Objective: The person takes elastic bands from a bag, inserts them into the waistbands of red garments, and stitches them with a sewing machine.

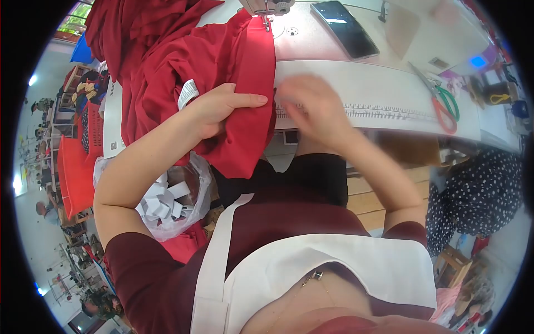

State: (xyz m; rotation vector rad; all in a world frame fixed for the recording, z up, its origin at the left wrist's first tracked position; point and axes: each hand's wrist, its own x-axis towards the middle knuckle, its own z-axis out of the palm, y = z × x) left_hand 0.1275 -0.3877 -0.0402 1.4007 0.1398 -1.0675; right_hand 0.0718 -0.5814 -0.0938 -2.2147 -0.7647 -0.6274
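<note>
Red fabric [251, 69] is pinched in the left hand [221, 108]; the right hand [316, 108] blurs, grip unclear.

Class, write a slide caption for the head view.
Left hand holding red fabric at a sewing machine, right hand blurred beside it, scissors lying nearby.

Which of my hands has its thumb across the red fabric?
Your left hand, thumb on the red fabric; your right hand is blurred, over the white table beside the fabric's edge.
</note>
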